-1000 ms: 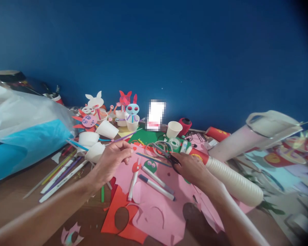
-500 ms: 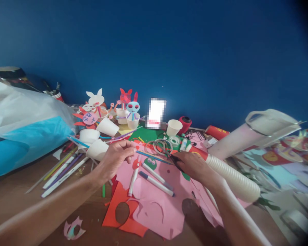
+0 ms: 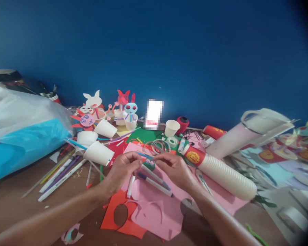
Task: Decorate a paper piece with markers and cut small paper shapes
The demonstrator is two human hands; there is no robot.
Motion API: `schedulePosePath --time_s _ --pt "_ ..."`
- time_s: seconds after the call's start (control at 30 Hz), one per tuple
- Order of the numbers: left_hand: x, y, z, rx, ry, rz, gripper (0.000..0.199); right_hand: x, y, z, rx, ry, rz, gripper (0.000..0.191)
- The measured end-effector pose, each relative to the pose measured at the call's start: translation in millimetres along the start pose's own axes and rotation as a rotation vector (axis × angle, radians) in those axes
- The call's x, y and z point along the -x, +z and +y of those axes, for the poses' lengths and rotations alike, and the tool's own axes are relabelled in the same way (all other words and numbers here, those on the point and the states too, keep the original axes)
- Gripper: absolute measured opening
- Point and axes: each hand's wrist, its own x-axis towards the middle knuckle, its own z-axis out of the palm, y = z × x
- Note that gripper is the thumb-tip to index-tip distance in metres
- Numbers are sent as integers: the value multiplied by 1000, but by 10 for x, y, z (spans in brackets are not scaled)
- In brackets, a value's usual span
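Observation:
My left hand (image 3: 127, 169) is closed in a pinch on one end of a thin blue straw (image 3: 144, 154). Its other end runs to the fingertips of my right hand (image 3: 173, 169), which are pressed together on it. Just below the straw, a green paper circle with drawn eyes (image 3: 150, 164) lies on pink paper (image 3: 157, 218), partly covered by my fingers. Capped markers (image 3: 155, 184) rest on the same paper, between my wrists. Behind the hands are coils of clear tape rings (image 3: 157, 147).
Paper-cup figures (image 3: 130, 119) and tipped white cups (image 3: 99, 153) stand at the back left. A long stack of paper cups (image 3: 226, 176) lies on the right, beside a white jug (image 3: 241, 131). A blue-and-white bag (image 3: 28, 136) fills the left side. Orange paper scraps (image 3: 107, 215) lie in front.
My right hand has let go of a dark-handled tool, probably scissors, and moved left to the straw. Both hands are now close together. The view has shifted slightly.

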Motion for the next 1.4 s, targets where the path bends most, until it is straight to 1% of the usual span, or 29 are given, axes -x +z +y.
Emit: schedulePosePath --time_s 0.07,0.13,0.2,0.3,0.43,0.53,0.67,0.77,0.9,1.0,1.1,1.17,1.3,1.4 --pt "24 30 -3 0 -18 -4 6 7 128 13 -144 43 -5 14" --pt "39 45 6 -6 -27 -5 7 8 207 33 -277 80 -17 12" --pt "45 50 12 -17 -28 -9 8 9 249 41 -384 111 -21 12" --pt "53 56 1 -29 -20 -21 9 17 284 25 -453 129 -20 13" --pt "73 71 -21 -54 -19 -33 8 32 310 -9 -463 110 -2 12" --pt "83 75 -22 -55 -21 -79 8 38 302 -33 -468 157 -11 12" --pt "75 60 -19 12 -76 -127 9 38 281 -53 -529 221 -57 14" --pt "58 44 -26 45 -75 -148 10 38 293 -36 -530 215 -55 16" --pt "35 32 -27 20 -69 -177 10 52 348 13 -579 197 -75 17" --pt "24 17 -10 41 -133 -211 12 63 372 25 -644 196 -117 17" --pt "11 -7 1 156 -229 -302 13 64 366 17 -658 194 -143 15" --pt "-1 -20 -5 196 -253 -328 13 60 364 18 -661 198 -147 15" --pt "-21 -27 -23 105 -200 -312 13 49 378 35 -619 188 -136 16" --pt "-32 -41 6 -14 -125 -286 11 25 335 49 -507 161 -135 15"
